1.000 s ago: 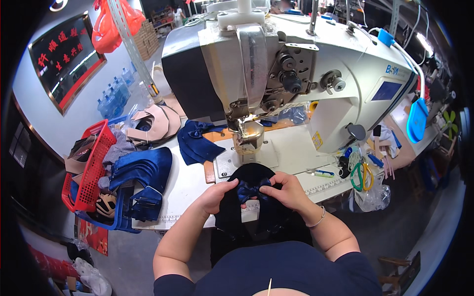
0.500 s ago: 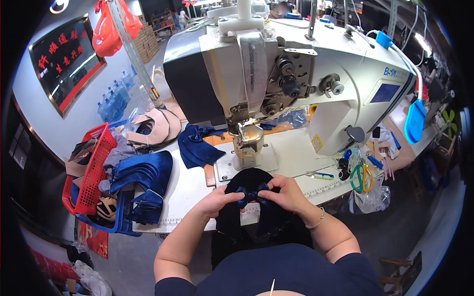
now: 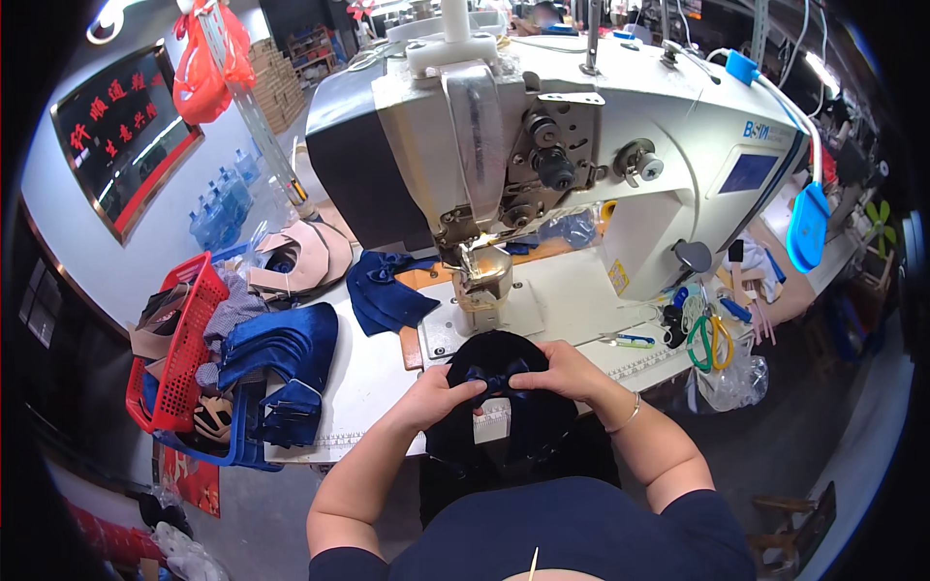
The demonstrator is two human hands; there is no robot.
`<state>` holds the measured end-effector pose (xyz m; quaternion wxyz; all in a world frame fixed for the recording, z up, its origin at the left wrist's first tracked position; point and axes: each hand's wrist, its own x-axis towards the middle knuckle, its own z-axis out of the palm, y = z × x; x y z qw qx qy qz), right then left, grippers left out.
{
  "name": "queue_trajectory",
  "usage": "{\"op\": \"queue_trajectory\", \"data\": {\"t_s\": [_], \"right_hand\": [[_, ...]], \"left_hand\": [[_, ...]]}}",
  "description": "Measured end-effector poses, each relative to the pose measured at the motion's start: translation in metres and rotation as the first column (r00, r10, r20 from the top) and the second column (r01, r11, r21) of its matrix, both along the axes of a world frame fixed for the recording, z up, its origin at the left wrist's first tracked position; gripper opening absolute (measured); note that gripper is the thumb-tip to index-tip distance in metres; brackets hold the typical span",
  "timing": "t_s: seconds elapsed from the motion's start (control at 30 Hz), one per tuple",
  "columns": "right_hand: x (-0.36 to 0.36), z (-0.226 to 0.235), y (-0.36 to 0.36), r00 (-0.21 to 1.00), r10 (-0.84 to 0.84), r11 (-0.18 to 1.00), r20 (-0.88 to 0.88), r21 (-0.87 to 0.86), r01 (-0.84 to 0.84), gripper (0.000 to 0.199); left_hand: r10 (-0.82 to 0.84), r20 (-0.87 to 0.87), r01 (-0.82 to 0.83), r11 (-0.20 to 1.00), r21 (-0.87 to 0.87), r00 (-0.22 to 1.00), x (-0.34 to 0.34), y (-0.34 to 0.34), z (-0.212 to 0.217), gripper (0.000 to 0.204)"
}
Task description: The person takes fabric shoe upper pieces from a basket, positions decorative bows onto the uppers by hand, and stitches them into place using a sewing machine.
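Note:
Both hands grip a dark velvet fabric piece [image 3: 496, 351] with a shiny navy bow [image 3: 497, 381] at its middle. My left hand [image 3: 441, 397] pinches it with the thumb on the bow's left loop. On the other side my right hand [image 3: 562, 373] pinches it with the thumb on the right loop. The fingers underneath are mostly hidden. Just beyond the piece stands the sewing machine's post [image 3: 484, 281], beneath the white machine head [image 3: 387, 145]. Left of the post, navy velvet pieces with a bow [image 3: 387, 295] lie on the table.
Stacked blue velvet pieces [image 3: 281, 344] lie at the left beside a red basket [image 3: 179, 358] and a blue basket [image 3: 247, 416]. Beige curved pieces [image 3: 305, 257] sit behind them. On the right are thread snips [image 3: 630, 341], green-and-yellow-handled scissors [image 3: 715, 344] and a plastic bag [image 3: 736, 382].
The view has shifted slightly. My hands keep their pinch on the bow piece; the right thumb lies a little flatter across the loop.

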<state>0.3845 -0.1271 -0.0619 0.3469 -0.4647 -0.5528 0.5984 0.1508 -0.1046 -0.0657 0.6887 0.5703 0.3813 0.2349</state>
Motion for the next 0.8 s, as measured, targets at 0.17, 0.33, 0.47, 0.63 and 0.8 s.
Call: {"op": "queue_trajectory", "data": {"t_s": [0.17,0.33,0.47,0.63,0.8], "right_hand": [[-0.001,-0.006,-0.001,1.0,0.028,0.998,-0.012,0.059,-0.027,0.027],[-0.003,0.0,-0.003,0.989,-0.013,0.999,-0.148,0.036,0.019,0.026],[-0.006,0.015,-0.011,0.993,-0.11,0.967,-0.046,0.225,0.118,0.024],[-0.015,0.034,-0.025,0.965,-0.172,0.908,0.199,0.413,0.077,0.021],[-0.019,0.032,-0.028,0.952,-0.233,0.897,0.201,0.423,0.13,0.022]], "left_hand": [[-0.016,0.052,0.02,0.997,-0.074,0.999,-0.002,0.002,-0.003,0.023],[0.28,0.166,-0.322,0.877,0.356,0.945,0.003,-0.009,0.003,0.028],[0.619,0.181,-0.393,0.226,0.891,0.764,0.014,-0.034,0.004,0.027],[0.644,0.262,-0.668,0.536,0.516,0.719,0.026,-0.041,-0.019,0.014],[0.653,0.287,-0.698,0.545,0.464,0.701,0.03,-0.041,-0.027,0.01]]}}
